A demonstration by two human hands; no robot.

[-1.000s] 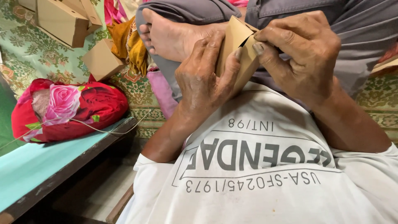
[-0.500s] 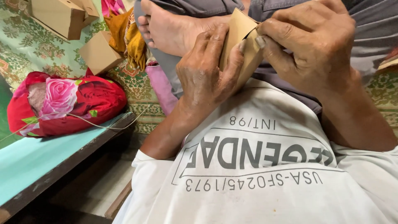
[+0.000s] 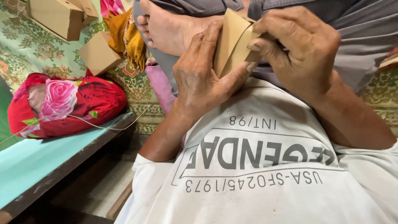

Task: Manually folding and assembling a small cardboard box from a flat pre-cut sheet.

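- I'm seeing both hands working a small brown cardboard piece, held up above the lap, just in front of a bare foot.
- Left hand is gripping the cardboard piece from the left side; its fingers are lying pressed together flat along the card face, and the thumb is pushing up against the lower edge.
- Right hand is clamping the right edge of the cardboard piece; its fingers are curled close together and pinching a flap.
- The cardboard piece is standing roughly upright, partly folded, with a curved slit or seam showing on the face; I cannot tell its full shape, since the hands are covering much of it.
- A white printed shirt is filling the lower frame, and grey trousers are showing behind the hands.
- A red floral pillow is lying on the left, on a green patterned mat, well apart from the hands.
- Several finished-looking cardboard boxes are sitting top left on the mat, next to a yellow cloth.
- A teal bench edge is running along the lower left, with a thin string lying across it.
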